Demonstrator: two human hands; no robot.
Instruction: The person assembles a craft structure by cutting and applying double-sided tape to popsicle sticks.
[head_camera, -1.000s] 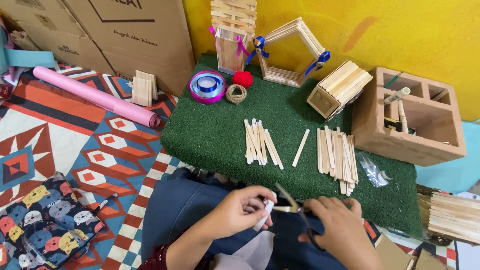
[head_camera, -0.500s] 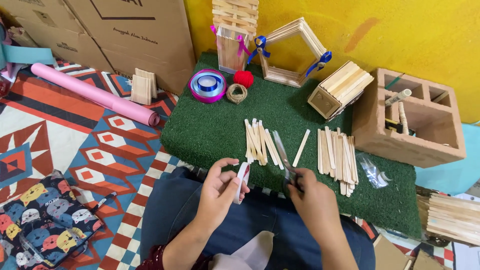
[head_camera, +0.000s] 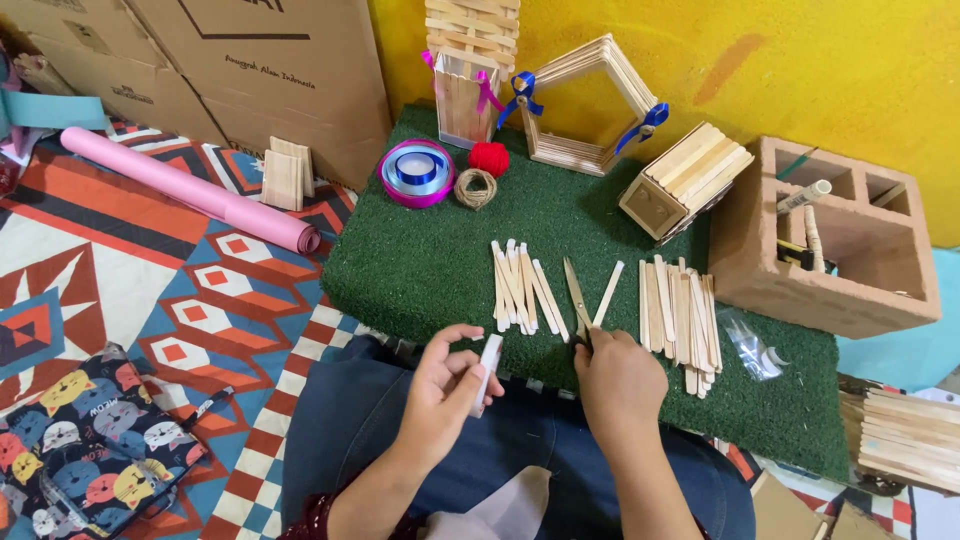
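Scissors (head_camera: 577, 297) sit in my right hand (head_camera: 618, 377), closed round the handles, blades lying on the green mat (head_camera: 420, 270) between two stick piles. I see my left hand (head_camera: 445, 385) pinching a small white tube (head_camera: 488, 364) just short of the mat's near edge.

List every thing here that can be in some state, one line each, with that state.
left hand: holds a small white tube
right hand: grips scissors, blades closed, lying on the green mat
pink paper roll: rolled up, lying on the rug
blue ribbon spool: wound, lying flat
twine coil: wound, flat
craft sticks: loose, fanned on the mat
pentagon stick frame: leaning upright
wooden organiser: tipped on its side
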